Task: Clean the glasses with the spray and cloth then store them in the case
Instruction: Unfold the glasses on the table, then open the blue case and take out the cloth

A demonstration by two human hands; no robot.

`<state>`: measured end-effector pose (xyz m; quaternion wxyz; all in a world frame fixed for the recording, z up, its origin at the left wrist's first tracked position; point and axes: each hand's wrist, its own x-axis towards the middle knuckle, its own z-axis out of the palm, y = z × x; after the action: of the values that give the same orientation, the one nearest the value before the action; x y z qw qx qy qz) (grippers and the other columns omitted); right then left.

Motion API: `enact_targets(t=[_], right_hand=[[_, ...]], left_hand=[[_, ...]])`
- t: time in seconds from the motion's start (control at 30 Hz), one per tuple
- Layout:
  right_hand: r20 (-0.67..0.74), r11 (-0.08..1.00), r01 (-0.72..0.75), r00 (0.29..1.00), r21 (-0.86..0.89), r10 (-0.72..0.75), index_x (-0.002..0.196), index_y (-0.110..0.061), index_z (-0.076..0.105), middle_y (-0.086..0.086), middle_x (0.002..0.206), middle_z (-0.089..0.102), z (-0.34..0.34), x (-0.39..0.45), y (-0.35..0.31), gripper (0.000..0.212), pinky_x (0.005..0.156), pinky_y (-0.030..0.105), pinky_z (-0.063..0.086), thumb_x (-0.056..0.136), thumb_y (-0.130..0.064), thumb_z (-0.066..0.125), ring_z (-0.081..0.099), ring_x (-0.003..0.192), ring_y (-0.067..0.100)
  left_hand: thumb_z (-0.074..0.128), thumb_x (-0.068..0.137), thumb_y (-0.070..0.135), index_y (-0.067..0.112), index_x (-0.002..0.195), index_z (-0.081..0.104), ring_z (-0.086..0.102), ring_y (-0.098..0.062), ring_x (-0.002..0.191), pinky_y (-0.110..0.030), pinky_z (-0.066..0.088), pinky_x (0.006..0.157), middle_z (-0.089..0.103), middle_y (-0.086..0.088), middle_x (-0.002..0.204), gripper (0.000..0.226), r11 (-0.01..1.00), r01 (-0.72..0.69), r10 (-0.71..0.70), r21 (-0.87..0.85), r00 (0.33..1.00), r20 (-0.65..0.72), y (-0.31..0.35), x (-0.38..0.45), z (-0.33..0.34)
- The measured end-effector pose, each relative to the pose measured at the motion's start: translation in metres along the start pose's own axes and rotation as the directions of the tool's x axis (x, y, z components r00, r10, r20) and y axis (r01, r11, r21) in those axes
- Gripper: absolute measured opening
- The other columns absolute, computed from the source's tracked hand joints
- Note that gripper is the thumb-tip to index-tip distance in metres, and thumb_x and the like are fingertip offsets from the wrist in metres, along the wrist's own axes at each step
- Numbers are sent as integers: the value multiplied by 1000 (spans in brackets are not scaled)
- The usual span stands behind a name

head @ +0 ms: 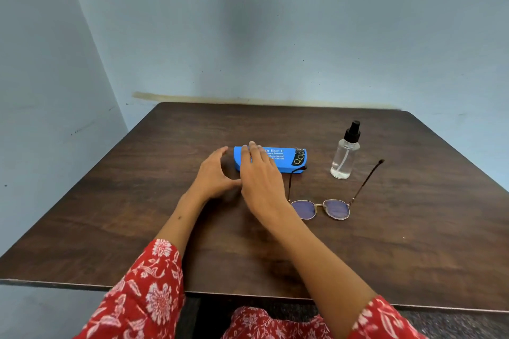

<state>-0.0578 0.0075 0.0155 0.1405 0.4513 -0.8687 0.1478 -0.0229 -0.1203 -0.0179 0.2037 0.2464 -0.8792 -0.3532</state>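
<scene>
A blue glasses case point(286, 158) lies closed in the middle of the dark wooden table point(137, 215). My right hand point(260, 173) reaches over its left half, fingers straight, fingertips on the top of the case. My left hand point(213, 173) hovers just left of the case, fingers loosely curved, holding nothing. Round gold-rimmed glasses point(321, 208) lie unfolded on the table to the right of my right wrist, temples pointing away from me. A clear spray bottle point(345, 155) with a black nozzle stands upright right of the case. No cloth is in view.
The table stands in a corner against pale blue walls point(275, 36). Its near edge runs just above my lap and my red floral sleeves point(154, 292).
</scene>
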Motion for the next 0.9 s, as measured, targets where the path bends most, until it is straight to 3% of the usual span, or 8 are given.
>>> enact_targets(t=[0.1, 0.3, 0.5, 0.67, 0.73, 0.9], right_hand=[[89, 987, -98, 990, -131, 110, 144, 5, 6, 24, 153, 12, 19, 18, 10, 57, 115, 40, 14, 97, -4, 36, 10, 142, 35], [223, 946, -230, 933, -227, 281, 144, 6, 0, 25, 154, 6, 33, 32, 22, 79, 117, 43, 11, 93, -21, 53, 5, 143, 36], [200, 955, -180, 953, -237, 229, 142, 8, 15, 27, 149, 23, 30, 39, 16, 76, 114, 41, 21, 89, -22, 59, 21, 139, 36], [138, 964, -79, 984, -253, 116, 139, 6, 27, 23, 143, 38, 36, 40, 1, 60, 109, 39, 30, 93, -19, 55, 34, 133, 34], [128, 967, -47, 989, -250, 81, 138, 6, 30, 23, 140, 42, 36, 42, -3, 57, 107, 38, 32, 93, -19, 54, 38, 131, 33], [161, 941, 16, 986, -339, 41, 131, 7, 41, 23, 128, 53, 35, 48, -8, 51, 99, 38, 40, 91, -21, 57, 49, 119, 35]], left_hand=[[84, 63, 34, 7, 143, 34, 40, -24, 133, -37, 34, 111, 41, -11, 146, 98, 999, -17, 16, 28, 1000, 19, -8, 9, 1], [85, 56, 48, 13, 143, 34, 40, -22, 133, -37, 34, 110, 42, -7, 147, 106, 999, -24, 23, 30, 999, 30, -16, 19, 4], [88, 55, 41, 14, 143, 34, 41, -19, 132, -32, 33, 108, 43, -5, 146, 107, 999, -33, 33, -22, 999, 3, -24, 23, 1], [88, 57, 29, 16, 127, 51, 54, -6, 99, -6, 38, 76, 60, -2, 122, 80, 997, -59, 58, -51, 998, -19, -31, 21, -12], [89, 56, 27, 17, 123, 54, 55, -5, 94, -6, 39, 71, 61, 1, 115, 76, 996, -51, 49, -69, 999, -23, -35, 20, -19], [90, 55, 23, 17, 120, 57, 58, -9, 100, -11, 43, 76, 61, 3, 114, 73, 994, -45, 41, -103, 998, -39, -39, 19, -21]])
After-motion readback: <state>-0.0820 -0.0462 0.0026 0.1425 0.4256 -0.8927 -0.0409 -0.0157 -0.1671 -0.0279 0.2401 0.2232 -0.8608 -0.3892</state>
